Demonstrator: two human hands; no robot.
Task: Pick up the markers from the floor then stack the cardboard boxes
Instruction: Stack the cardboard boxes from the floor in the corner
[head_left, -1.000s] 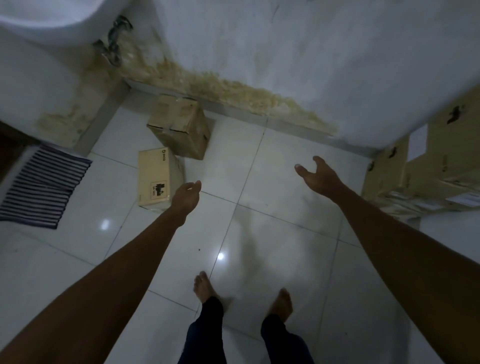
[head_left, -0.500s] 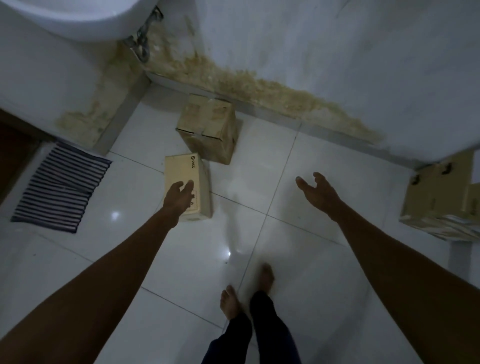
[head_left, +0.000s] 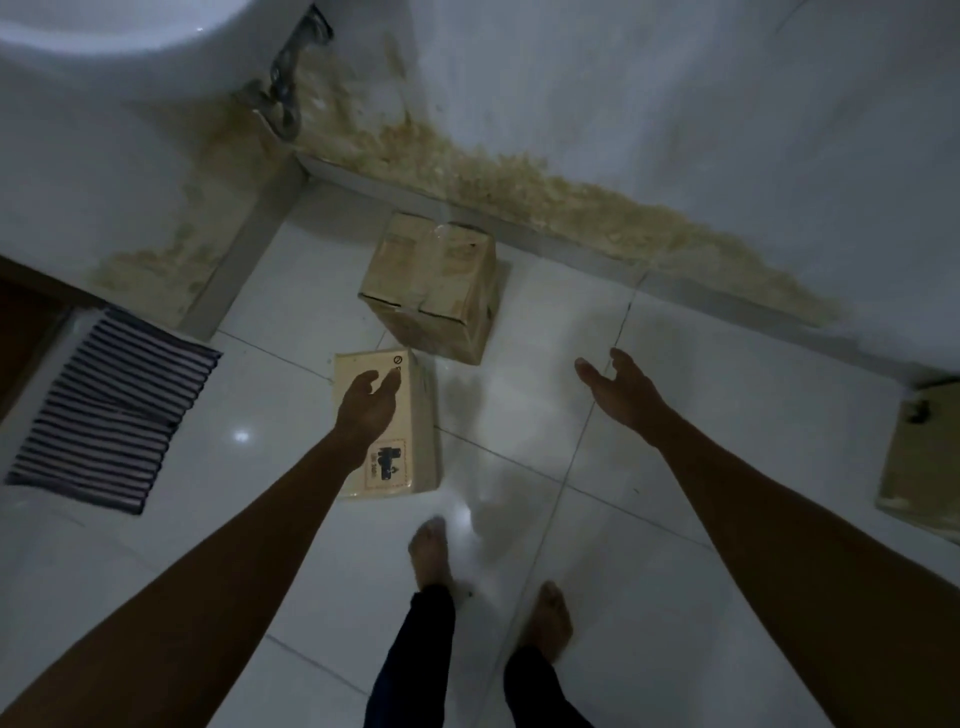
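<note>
From the head: holds the left grip (head_left: 366, 408) loosely spread and empty over the pale flat box (head_left: 413, 431) on the tiled floor (head_left: 519, 415). Holds the right grip (head_left: 621, 387) spread, empty, well apart. Shows a brown taped box (head_left: 436, 291) just behind, another box (head_left: 919, 457) at the right edge.

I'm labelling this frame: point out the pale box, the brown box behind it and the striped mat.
pale box (head_left: 396, 472): head view, printed top face.
brown box (head_left: 431, 266): head view, top flaps.
striped mat (head_left: 114, 410): head view, middle stripes.
</note>
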